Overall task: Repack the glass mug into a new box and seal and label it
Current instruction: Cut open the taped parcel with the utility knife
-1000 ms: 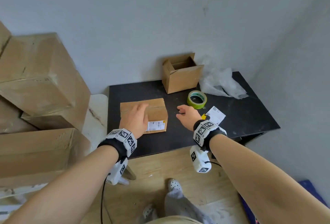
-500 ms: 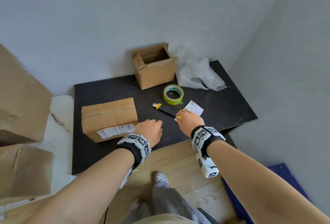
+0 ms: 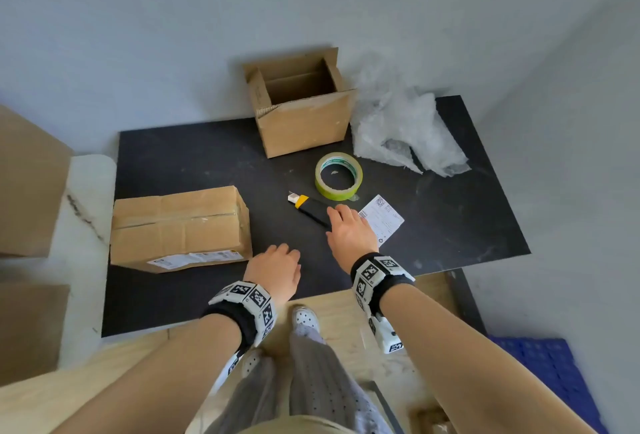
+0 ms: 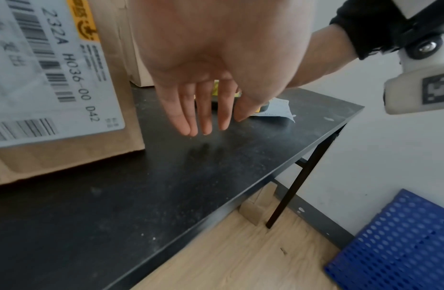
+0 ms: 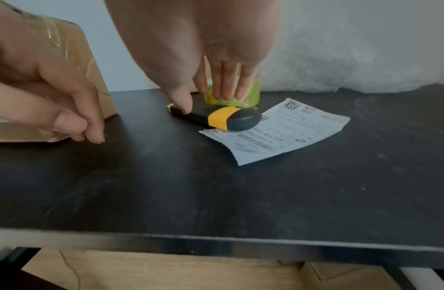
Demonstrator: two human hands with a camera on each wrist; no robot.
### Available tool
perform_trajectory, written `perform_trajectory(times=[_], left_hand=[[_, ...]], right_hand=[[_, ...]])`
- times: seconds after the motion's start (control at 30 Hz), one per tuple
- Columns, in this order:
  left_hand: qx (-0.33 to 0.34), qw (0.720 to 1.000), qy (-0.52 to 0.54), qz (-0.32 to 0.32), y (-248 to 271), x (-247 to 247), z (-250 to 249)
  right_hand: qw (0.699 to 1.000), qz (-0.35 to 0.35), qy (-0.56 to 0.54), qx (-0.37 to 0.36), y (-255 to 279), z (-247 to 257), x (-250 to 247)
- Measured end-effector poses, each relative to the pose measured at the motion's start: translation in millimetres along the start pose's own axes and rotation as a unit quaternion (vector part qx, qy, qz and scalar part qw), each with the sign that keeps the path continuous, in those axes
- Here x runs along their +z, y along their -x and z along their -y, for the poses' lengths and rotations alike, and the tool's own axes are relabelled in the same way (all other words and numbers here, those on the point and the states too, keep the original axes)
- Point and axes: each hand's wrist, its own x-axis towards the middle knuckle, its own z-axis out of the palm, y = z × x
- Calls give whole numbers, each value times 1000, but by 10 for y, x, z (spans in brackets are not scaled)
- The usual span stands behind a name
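Right hand (image 3: pixel 351 232) reaches over the knife (image 3: pixel 309 208), fingers straight, thumb on its handle – only the right wrist view shows that touch. Left hand (image 3: pixel 275 269) hovers relaxed, holding nothing, beside the knife above the bench (image 3: pixel 194 163).

Black table (image 3: pixel 194 163) vs grey wall (image 3: pixel 173 18) (wood floor (image 3: pixel 346 316) below).

Bare table (image 3: pixel 194 170) separates sealed box (image 3: pixel 180 225) from knife (image 3: pixel 308 207).
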Motion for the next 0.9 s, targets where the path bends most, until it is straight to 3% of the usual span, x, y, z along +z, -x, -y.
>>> perform_trajectory(times=[0.33,0.57,0.73,0.9], left_hand=[[-12,1000,10,20,60,47,89],[30,999,-9,-24,189,-161,46],[85,990,-25,-109,300,-433,41],[104,974,-28,-198,554,-664,292]], right_hand=[[998,49,39,5,-193,17,21],[991,25,-111,76,35,103,-301],[935,0,-318,158,173,211,-641],[882,-6,-438,171,252,541,-873]])
